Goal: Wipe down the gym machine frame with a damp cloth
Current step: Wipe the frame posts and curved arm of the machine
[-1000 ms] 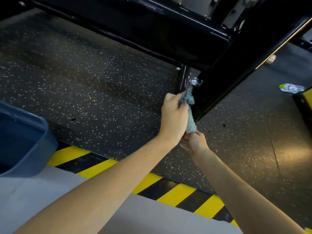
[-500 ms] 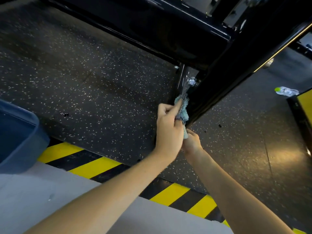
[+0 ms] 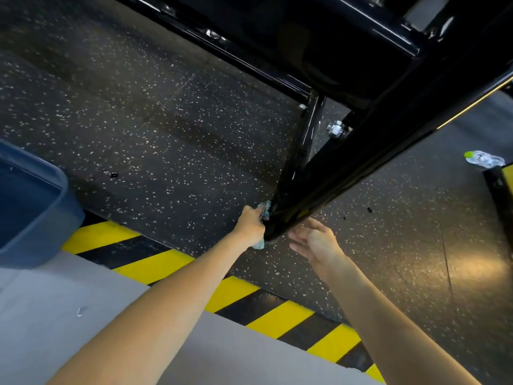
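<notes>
1. My left hand point(image 3: 251, 225), just left of centre frame, is closed around the cloth point(image 3: 264, 211); the fingers are curled tight, and a speckled teal fold pokes out above the knuckles with another scrap showing below the hand.
2. The cloth is pressed against the left face of the black frame bar point(image 3: 347, 173), right at its lower tip, where the bar slants down from the upper right of the frame to the centre.
3. My right hand point(image 3: 315, 240) sits just right of the bar's tip, fingers loosely spread and slightly bent, holding nothing. I cannot tell whether the fingertips touch the bar or hang just off it.
4. A silver bolt point(image 3: 336, 129) sits higher up where the bar meets a thinner black strut point(image 3: 306, 134).
5. Edges: the yellow-and-black hazard stripe point(image 3: 155, 263) runs diagonally below both wrists, with a grey floor strip point(image 3: 55, 301) nearer me.
6. A blue bin point(image 3: 36, 218) stands at the left edge, well apart from my left arm.
7. Open speckled rubber floor point(image 3: 166, 129) lies left of the bar, and more to the right, where a plastic bottle point(image 3: 484, 159) lies near the right edge.
</notes>
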A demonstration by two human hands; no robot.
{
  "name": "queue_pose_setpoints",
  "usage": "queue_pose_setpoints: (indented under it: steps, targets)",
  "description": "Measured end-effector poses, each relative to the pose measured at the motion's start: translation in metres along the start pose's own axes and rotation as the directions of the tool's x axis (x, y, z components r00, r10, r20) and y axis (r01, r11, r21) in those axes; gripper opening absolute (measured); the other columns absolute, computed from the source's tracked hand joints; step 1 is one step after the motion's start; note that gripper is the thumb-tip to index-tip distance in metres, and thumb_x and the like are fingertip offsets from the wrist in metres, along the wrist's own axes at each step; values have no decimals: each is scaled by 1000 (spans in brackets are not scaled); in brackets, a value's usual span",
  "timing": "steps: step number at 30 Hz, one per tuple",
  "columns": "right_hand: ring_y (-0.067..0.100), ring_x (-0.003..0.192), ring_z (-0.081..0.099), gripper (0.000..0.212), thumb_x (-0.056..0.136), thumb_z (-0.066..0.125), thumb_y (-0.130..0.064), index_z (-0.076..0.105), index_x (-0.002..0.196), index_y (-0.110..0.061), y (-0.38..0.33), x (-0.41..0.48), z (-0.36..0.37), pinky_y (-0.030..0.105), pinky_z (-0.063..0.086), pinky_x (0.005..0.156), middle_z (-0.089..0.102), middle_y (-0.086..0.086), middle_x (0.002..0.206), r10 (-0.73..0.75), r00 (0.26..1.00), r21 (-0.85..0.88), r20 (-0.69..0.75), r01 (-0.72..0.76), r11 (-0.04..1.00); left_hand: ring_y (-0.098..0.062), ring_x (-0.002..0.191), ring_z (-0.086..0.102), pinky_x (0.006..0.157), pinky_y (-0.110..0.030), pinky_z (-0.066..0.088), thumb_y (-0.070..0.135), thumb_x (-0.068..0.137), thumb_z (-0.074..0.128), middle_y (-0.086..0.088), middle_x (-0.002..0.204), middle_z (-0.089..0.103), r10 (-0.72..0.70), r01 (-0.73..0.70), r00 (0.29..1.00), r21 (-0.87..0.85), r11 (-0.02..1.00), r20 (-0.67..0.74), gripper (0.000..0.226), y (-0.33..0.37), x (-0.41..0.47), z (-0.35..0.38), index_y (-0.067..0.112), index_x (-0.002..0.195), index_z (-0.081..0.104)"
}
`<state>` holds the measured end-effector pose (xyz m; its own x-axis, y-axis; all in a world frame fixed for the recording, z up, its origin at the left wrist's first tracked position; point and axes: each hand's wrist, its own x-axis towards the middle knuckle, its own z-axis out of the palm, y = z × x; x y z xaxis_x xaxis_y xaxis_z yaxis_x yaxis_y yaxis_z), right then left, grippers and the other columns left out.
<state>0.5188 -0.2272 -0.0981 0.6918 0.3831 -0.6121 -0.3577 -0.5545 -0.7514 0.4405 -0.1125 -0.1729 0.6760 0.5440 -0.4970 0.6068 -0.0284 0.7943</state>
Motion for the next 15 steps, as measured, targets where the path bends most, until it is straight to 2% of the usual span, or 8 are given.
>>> queue_pose_setpoints:
  steps: [4, 9, 12, 15]
  targets:
    - [19, 100, 61, 40, 90, 45, 11, 59, 116, -15, 3, -5, -3, 32, 51, 86, 66, 6, 99, 24, 999, -41, 26, -23, 999, -38, 122, 44, 109, -37, 34, -1, 95, 35, -17, 135, 31, -62, 62, 998, 2, 998, -33, 57, 2, -7, 7, 12, 150, 30]
    - [17, 100, 62, 34, 91, 44, 9, 60, 106, -17, -5, -10, -1, 30, 52, 83, 67, 5, 102, 10, 1000, -22, -13, -10, 1000, -35, 123, 45, 102, -34, 38, -1, 95, 39, -19, 143, 31, -225, 218, 974, -171, 961, -23, 50, 13, -22, 10, 11, 143, 38]
    - [15, 90, 61, 33, 90, 45, 9, 62, 107, -13, -10, -9, -2, 30, 51, 82, 66, 0, 90, -32, 994, -10, -103, 31, 999, -36, 116, 52, 100, -47, 46, 4, 89, 49, -19, 140, 41, -333, 293, 943, -454, 841, -8, 49, 22, -25, 15, 12, 137, 41]
    - [19, 84, 62, 36, 90, 45, 8, 62, 119, -7, -13, -4, -5, 25, 53, 63, 65, 7, 104, 27, 989, 73, -146, -17, 997, -31, 108, 57, 87, -45, 54, -4, 87, 53, -20, 134, 50, -368, 291, 929, -712, 639, 49, 50, 44, -35, 9, 3, 136, 42]
